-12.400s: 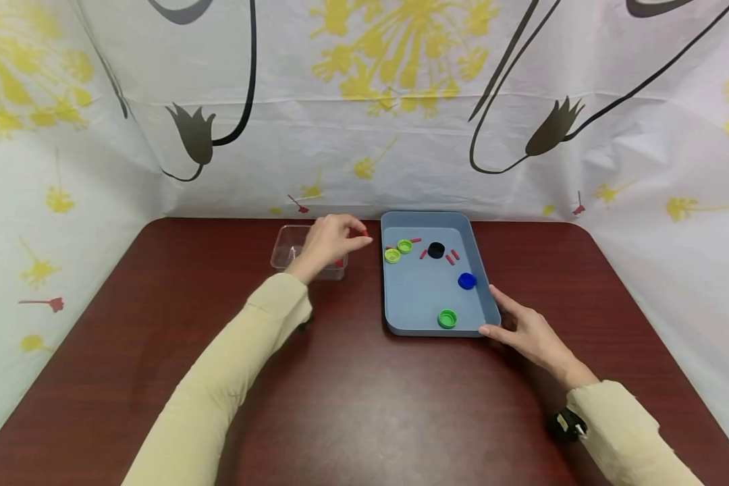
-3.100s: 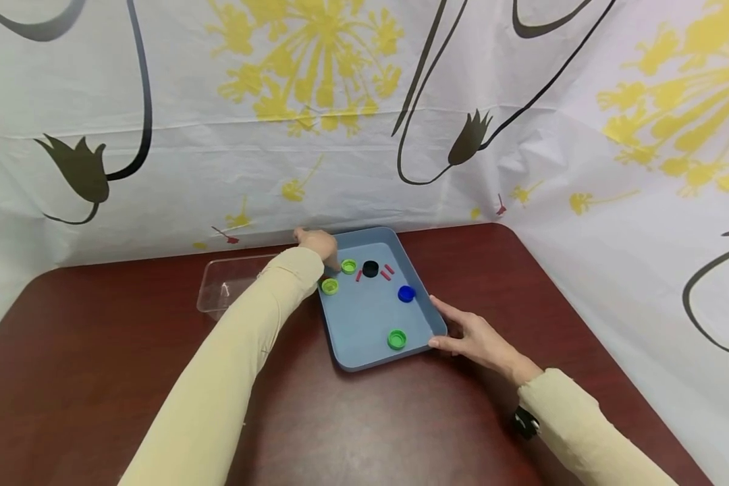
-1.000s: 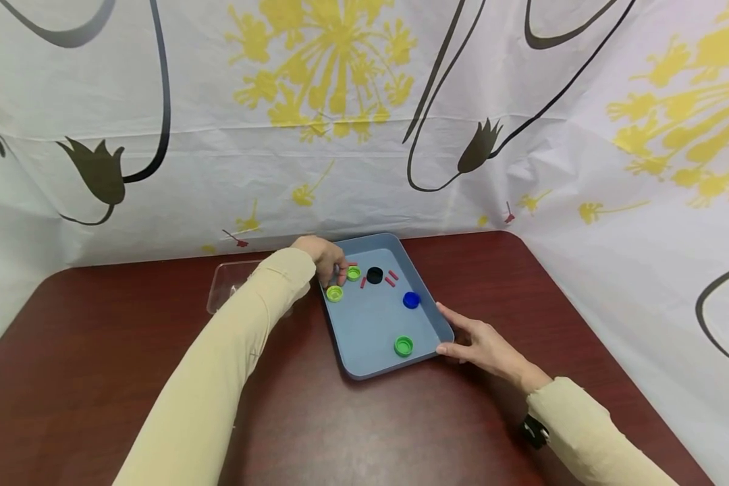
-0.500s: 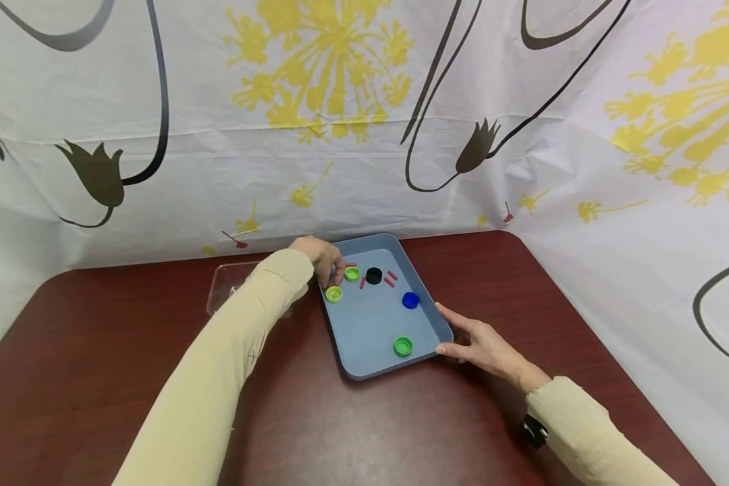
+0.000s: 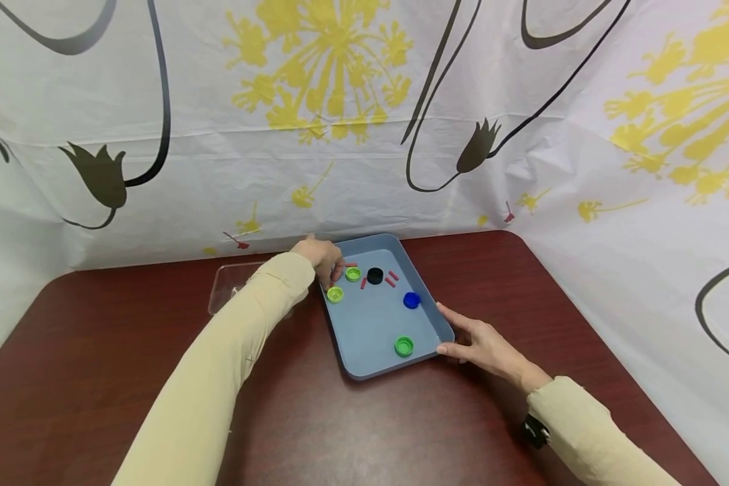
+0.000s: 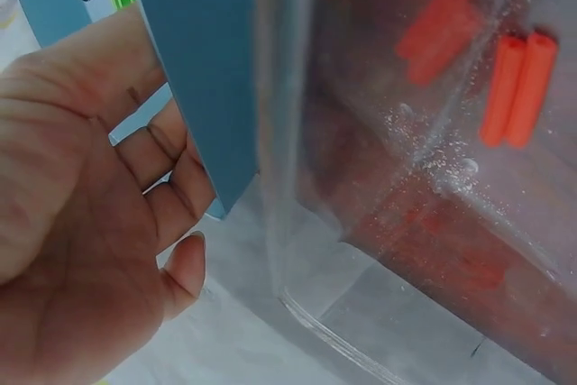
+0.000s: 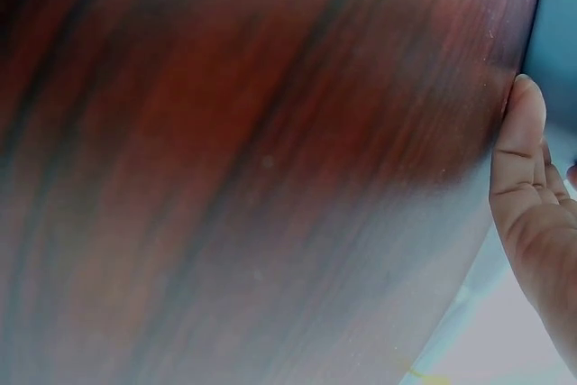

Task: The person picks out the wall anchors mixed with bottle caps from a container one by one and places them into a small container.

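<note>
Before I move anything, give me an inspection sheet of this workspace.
Surface: dark red-brown tabletop, wood-grained.
Job's things: blue-grey tray holding two lime caps, a black cap, a blue cap, a green cap and several red sticks; clear box to its left, more red sticks showing through its wall.
Clutter: nothing seen.
Hands: left hand reaches into the tray's far left part, grip hidden; right hand grips the tray's near right corner.
Cables: nothing seen; a small black device sits at the right cuff.
Surroundings: white sheet with yellow and dark plant prints.
</note>
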The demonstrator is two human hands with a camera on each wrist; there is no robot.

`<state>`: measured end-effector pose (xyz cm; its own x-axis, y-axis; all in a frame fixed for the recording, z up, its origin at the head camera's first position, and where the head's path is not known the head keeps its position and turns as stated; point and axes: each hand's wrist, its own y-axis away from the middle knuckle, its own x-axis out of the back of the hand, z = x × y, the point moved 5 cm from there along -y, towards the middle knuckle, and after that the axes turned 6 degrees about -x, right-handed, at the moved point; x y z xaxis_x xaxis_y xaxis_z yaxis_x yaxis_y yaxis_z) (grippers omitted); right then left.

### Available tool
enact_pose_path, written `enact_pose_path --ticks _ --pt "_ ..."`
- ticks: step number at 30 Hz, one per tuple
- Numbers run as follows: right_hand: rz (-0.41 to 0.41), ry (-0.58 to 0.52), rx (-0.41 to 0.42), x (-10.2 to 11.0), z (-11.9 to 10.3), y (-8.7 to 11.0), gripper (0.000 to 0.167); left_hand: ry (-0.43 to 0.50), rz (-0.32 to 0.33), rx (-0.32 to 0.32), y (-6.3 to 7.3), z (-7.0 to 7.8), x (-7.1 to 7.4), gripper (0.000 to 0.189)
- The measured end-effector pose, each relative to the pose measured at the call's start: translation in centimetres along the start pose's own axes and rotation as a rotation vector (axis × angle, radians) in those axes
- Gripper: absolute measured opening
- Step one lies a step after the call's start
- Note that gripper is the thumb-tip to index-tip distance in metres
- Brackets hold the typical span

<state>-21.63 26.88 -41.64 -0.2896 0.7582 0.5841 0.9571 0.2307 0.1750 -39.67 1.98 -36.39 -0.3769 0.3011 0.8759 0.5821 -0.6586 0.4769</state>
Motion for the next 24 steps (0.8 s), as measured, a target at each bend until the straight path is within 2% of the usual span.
enact_pose_path --ticks 7,12,17,24 --pt "0.003 0.005 0.002 0.1 0.1 0.1 0.078 -0.04 -0.006 -0.006 0.1 0.6 0.0 0.012" --pt "0.002 0.003 0.007 0.0 0.1 0.1 0.078 -0.104 -0.029 -0.002 0.0 1.2 0.0 0.011" --pt "0.001 0.0 0.01 -0.1 0.1 -0.1 0.079 -0.152 -0.017 0.012 -0.2 1.5 0.0 0.01" --pt "0.005 0.016 0.016 -0.1 0.1 -0.2 0.078 -0.224 0.009 -0.011 -0.5 1.6 -0.3 0.013"
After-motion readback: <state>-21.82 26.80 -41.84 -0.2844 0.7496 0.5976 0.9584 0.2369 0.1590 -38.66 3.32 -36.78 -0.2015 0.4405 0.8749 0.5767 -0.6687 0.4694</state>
